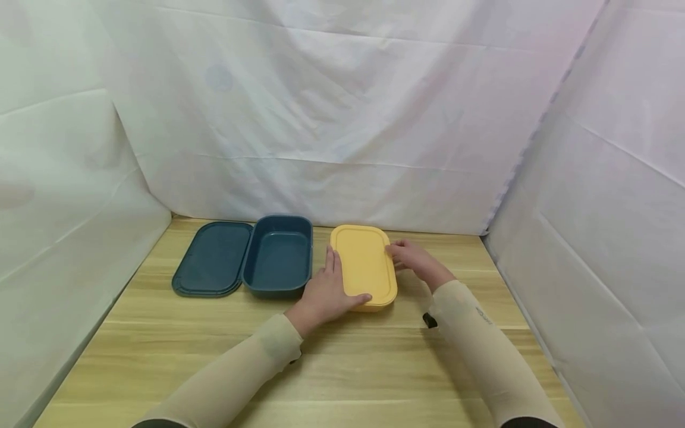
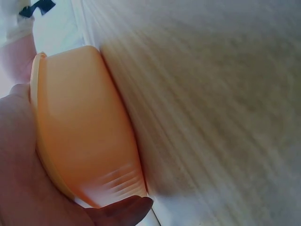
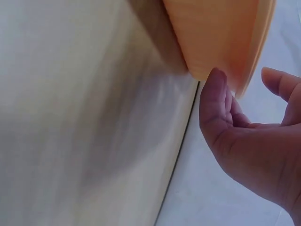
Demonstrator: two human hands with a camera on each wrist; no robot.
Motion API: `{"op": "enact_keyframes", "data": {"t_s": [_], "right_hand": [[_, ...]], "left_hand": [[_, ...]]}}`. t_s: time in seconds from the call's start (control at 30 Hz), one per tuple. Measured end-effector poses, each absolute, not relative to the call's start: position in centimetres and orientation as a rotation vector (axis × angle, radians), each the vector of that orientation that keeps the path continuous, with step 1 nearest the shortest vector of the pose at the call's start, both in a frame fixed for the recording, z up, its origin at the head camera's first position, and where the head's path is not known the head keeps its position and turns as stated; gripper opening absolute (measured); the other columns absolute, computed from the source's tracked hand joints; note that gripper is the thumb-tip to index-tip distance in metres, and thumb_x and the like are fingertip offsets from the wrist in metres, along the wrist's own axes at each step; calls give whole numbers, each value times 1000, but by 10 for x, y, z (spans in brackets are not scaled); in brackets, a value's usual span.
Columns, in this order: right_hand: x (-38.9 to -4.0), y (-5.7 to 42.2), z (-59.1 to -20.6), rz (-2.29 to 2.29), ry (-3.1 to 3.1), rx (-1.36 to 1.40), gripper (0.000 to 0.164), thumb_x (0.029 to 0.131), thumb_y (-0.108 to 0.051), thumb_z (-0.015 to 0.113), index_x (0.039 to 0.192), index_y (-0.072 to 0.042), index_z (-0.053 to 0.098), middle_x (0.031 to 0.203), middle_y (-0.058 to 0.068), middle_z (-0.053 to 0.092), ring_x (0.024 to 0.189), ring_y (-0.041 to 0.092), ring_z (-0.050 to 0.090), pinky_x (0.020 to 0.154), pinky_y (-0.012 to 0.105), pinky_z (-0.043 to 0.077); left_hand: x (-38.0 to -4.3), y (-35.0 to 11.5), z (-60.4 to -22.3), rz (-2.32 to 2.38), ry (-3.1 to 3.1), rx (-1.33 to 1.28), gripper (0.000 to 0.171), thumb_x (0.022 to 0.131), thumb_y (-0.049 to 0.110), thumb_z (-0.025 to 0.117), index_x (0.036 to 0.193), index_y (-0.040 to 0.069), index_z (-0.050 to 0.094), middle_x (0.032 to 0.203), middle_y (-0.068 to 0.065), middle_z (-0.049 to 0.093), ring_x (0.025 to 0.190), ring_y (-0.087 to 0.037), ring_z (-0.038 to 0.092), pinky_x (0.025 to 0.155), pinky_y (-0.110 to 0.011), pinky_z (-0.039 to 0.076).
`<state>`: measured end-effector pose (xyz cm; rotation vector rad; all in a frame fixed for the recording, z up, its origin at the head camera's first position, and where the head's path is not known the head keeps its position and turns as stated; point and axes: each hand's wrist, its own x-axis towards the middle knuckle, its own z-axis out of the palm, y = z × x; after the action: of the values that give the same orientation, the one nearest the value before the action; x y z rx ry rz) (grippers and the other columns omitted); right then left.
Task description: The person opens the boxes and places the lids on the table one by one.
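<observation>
A yellow lidded box [image 1: 366,267] stands on the wooden table, its lid on top. My left hand [image 1: 327,291] rests against its near left corner, fingers straight along the left side and thumb across the lid's near edge. In the left wrist view the orange-looking side of the box [image 2: 84,122] shows ridges low at one end. My right hand [image 1: 414,258] is at the box's right edge. Seen from the right wrist, its fingers [image 3: 216,99] bend beside the box wall just under the lid rim [image 3: 256,47], while the thumb stands apart from them.
Left of the yellow box sits an uncovered dark blue box [image 1: 279,255] with nothing in it. A dark blue lid [image 1: 214,258] lies flat beside that one. White cloth [image 1: 321,119] hangs behind the table [image 1: 348,368] and along both sides.
</observation>
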<state>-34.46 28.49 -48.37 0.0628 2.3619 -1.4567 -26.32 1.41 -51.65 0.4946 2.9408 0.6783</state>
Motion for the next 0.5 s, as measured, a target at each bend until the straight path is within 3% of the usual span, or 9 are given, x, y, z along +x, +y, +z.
{"op": "enact_keyframes", "data": {"t_s": [0.33,0.5], "right_hand": [[-366,278,-467,-1446,2488,52,44,116,-33,60,137,5,55,143,27,57,134,46,62,114,62,50],[-375,277,-463,-1324,2569,-25,60,112,-40,67,149,5,51,150,28,54,136,48,60,114,61,50]], "left_hand": [[-263,14,-517,706,2939,488,145,85,99,55,175,-2,3,183,-22,-8,143,-40,60,103,-49,59],[-262,14,-517,700,2940,489,146,85,99,55,175,-2,2,183,-22,-8,141,-40,61,101,-49,60]]}}
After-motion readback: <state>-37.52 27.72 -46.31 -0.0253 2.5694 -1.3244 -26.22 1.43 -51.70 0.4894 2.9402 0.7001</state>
